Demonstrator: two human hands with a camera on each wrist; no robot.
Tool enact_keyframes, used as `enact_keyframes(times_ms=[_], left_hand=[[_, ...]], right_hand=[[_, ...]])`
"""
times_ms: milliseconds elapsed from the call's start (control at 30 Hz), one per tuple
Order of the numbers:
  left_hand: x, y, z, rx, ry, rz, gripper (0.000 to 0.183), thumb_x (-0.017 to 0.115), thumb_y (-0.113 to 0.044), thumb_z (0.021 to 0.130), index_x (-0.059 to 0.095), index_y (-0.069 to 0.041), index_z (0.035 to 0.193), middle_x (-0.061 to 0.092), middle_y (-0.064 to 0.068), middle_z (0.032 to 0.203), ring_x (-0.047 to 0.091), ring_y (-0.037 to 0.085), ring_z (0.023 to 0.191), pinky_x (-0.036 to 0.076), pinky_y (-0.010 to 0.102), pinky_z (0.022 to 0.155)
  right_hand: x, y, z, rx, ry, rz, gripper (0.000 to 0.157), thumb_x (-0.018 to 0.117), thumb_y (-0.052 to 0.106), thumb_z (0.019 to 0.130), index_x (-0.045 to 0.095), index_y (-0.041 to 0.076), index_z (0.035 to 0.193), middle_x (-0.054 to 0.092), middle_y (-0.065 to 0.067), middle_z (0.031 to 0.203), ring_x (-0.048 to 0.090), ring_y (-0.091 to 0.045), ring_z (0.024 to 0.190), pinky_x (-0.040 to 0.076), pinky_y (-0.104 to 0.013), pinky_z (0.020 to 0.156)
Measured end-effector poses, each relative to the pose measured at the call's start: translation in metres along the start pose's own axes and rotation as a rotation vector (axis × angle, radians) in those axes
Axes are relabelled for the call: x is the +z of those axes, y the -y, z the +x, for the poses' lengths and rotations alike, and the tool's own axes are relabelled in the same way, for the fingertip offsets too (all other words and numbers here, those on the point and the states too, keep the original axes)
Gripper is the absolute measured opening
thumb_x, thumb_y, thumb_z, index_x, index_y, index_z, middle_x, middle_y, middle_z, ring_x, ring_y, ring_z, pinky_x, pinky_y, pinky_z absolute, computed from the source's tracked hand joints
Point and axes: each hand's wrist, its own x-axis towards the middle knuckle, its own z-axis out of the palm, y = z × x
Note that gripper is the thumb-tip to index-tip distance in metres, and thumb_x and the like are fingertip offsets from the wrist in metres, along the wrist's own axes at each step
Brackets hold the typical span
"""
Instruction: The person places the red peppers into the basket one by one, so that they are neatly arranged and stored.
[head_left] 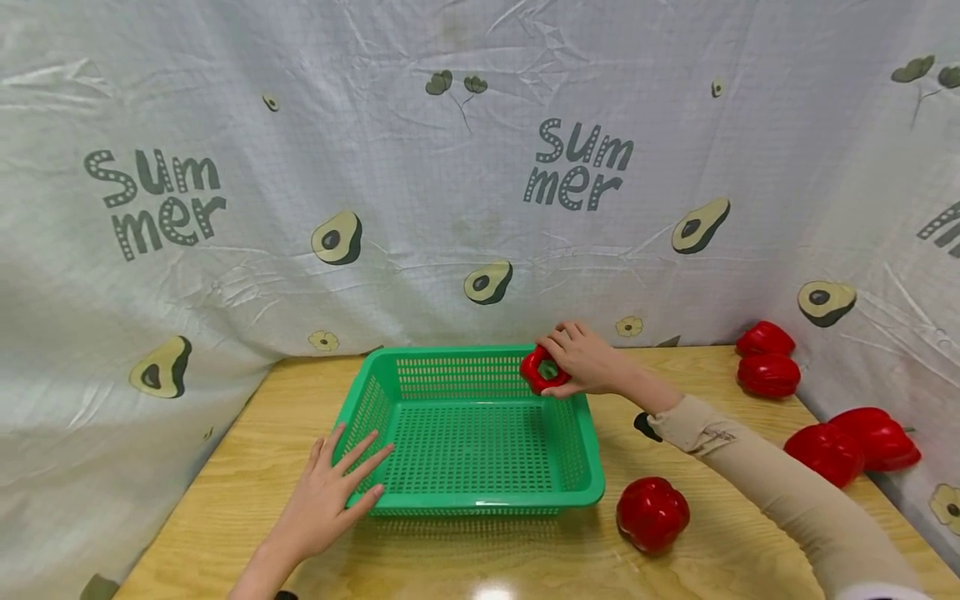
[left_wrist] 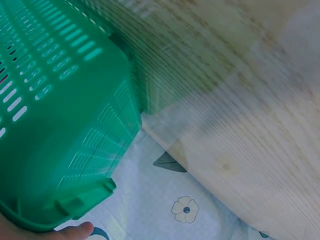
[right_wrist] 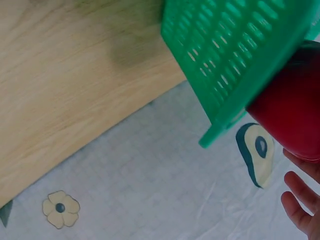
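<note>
A green plastic basket [head_left: 480, 500] with slotted walls stands on the table, and no pepper shows on its floor. My right hand [head_left: 588, 358] grips a red bell pepper [head_left: 531, 368] over the basket's back right corner, with the pepper's green stem end facing the basket. In the right wrist view, the pepper [right_wrist: 292, 107] overlaps the basket's rim, and some fingers [right_wrist: 300, 192] show below it. My left hand [head_left: 330, 492] lies at the basket's front left side, fingers spread and straight over the rim. One fingertip [left_wrist: 77, 231] shows by the rim in the left wrist view.
A red bell pepper [head_left: 652, 514] sits on the table right of the basket. Several more lie along the right edge, including a pair at the back [head_left: 768, 375] and a pair nearer [head_left: 825, 454]. A printed cloth [head_left: 420, 167] hangs behind and beside the wooden table [head_left: 255, 450].
</note>
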Motion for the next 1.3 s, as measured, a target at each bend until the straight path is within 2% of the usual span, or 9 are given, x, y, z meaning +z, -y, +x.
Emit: enact_keyframes(times_ms=[267,467,733,1067,1300], left_hand=[[0.001,0.0,0.001,0.012,-0.009,0.02,0.052,0.058,-0.036,0.083,0.043,-0.032,0.133,0.044,0.004,0.137,0.021,0.045,0.13,0.022,0.063,0.097],[0.001,0.001,0.0,0.02,-0.023,0.027,0.051,0.058,-0.036,0.083,0.045,-0.03,0.131,0.045,0.004,0.136,0.022,0.045,0.13,0.023,0.062,0.096],[0.001,0.0,0.002,0.014,-0.021,0.024,0.048,0.055,-0.039,0.085,0.047,-0.027,0.13,0.049,0.005,0.133,0.022,0.045,0.13,0.023,0.062,0.096],[0.001,-0.003,0.003,0.011,-0.004,0.024,0.049,0.056,-0.038,0.084,0.047,-0.027,0.131,0.052,0.005,0.13,0.022,0.047,0.129,0.023,0.062,0.097],[0.001,-0.002,0.003,0.016,-0.005,0.018,0.049,0.055,-0.039,0.084,0.046,-0.028,0.131,0.052,0.006,0.129,0.022,0.047,0.13,0.023,0.063,0.097]], right_hand=[[0.016,0.004,0.005,-0.03,0.054,-0.091,0.076,0.06,0.065,0.068,0.052,0.006,0.114,0.06,-0.007,0.097,0.047,-0.027,0.093,0.044,-0.04,0.077],[0.019,0.009,0.007,-0.026,0.129,-0.038,0.072,0.063,0.061,0.068,0.051,0.008,0.115,0.06,-0.007,0.099,0.049,-0.027,0.095,0.044,-0.041,0.077],[0.022,0.015,0.012,-0.054,0.211,-0.033,0.071,0.067,0.059,0.065,0.052,0.011,0.114,0.059,-0.004,0.099,0.046,-0.025,0.096,0.042,-0.039,0.077],[0.031,0.025,0.015,-0.044,0.342,0.05,0.066,0.064,0.053,0.068,0.05,0.013,0.119,0.057,-0.004,0.106,0.043,-0.021,0.099,0.039,-0.04,0.078],[0.033,0.025,0.014,-0.026,0.359,0.077,0.067,0.062,0.05,0.07,0.049,0.011,0.123,0.052,-0.008,0.116,0.042,-0.023,0.106,0.039,-0.044,0.082]])
